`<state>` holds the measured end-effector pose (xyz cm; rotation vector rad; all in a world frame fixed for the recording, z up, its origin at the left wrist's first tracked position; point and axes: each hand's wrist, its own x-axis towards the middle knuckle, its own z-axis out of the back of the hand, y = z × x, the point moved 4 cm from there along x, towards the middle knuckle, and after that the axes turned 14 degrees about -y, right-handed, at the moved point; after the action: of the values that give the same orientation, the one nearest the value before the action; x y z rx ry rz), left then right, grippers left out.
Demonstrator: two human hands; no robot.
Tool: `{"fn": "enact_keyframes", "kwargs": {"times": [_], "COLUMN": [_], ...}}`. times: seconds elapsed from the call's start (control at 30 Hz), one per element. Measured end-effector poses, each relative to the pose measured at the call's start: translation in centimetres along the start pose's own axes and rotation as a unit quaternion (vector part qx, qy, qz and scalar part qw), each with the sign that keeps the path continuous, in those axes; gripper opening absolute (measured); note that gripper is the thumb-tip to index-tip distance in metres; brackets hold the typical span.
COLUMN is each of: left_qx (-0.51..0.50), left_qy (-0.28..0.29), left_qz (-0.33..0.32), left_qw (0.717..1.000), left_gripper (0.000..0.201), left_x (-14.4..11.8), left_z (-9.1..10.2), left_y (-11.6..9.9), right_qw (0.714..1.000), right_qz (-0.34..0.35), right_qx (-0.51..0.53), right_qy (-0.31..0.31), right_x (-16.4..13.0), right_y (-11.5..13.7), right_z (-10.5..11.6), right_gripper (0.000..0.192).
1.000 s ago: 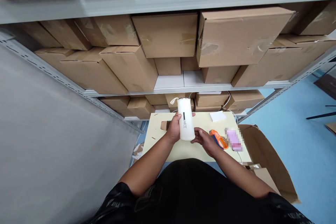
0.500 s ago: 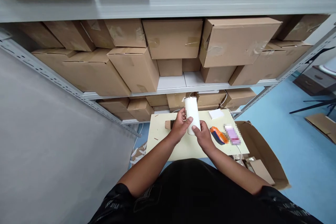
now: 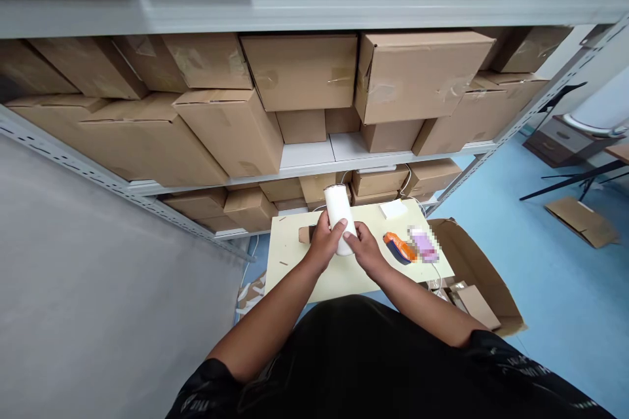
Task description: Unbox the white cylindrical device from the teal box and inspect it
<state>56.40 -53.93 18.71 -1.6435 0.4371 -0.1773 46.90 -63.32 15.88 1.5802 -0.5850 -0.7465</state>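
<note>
1. The cup has turned: lettering showed a second ago, now a plain white side.
2. Left hand wraps its lower half, thumb across the front.
3. Right hand, then fingers loose beside the base, now grips its lower end.
4. It's held over the table.

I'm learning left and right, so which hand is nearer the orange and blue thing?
The right hand. It holds the white cylinder on the side toward the orange and blue thing, without touching that; the left hand grips the cylinder's other side, farther away.
</note>
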Motion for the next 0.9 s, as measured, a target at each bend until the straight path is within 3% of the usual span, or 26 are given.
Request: {"fn": "enact_keyframes", "kwargs": {"times": [0.1, 0.3, 0.37, 0.47, 0.57, 0.67, 0.77, 0.9], "left_qx": [0.0, -0.009, -0.006, 0.0, 0.005, 0.003, 0.001, 0.005], "left_qy": [-0.013, -0.033, -0.018, 0.001, -0.034, -0.073, -0.074, -0.025], "left_qz": [0.035, 0.027, 0.031, 0.022, 0.008, 0.013, 0.026, 0.037], "left_qw": [0.999, 0.999, 0.999, 1.0, 0.999, 0.997, 0.997, 0.999], "left_gripper": [0.06, 0.052, 0.05, 0.053, 0.057, 0.055, 0.049, 0.039], "left_x": [0.3, 0.4, 0.2, -0.1, -0.1, 0.0, 0.2, 0.4], "left_z": [0.1, 0.3, 0.1, -0.2, 0.1, 0.5, 0.7, 0.7], "left_y": [-0.2, -0.7, -0.6, -0.8, -1.3, -1.5, -1.2, -0.6], "right_qw": [1.0, 0.976, 0.98, 0.995, 1.0, 0.995, 0.979, 0.983], "right_qz": [0.016, -0.154, -0.14, -0.063, -0.008, -0.073, -0.151, -0.13], "right_qx": [-0.007, 0.118, 0.107, 0.056, 0.015, 0.058, 0.11, 0.098], "right_qy": [0.012, 0.095, 0.096, 0.054, 0.023, 0.045, 0.083, 0.079], "right_x": [0.3, -0.3, -0.2, 0.3, 0.6, 0.4, 0.0, 0.0], "right_y": [-0.4, 0.0, 0.3, 0.3, -0.1, -0.6, -0.6, 0.1], "right_z": [0.0, -1.1, -1.1, -0.6, -0.3, -0.7, -1.3, -1.6], "right_gripper": [0.054, 0.042, 0.039, 0.039, 0.045, 0.043, 0.04, 0.042]}}
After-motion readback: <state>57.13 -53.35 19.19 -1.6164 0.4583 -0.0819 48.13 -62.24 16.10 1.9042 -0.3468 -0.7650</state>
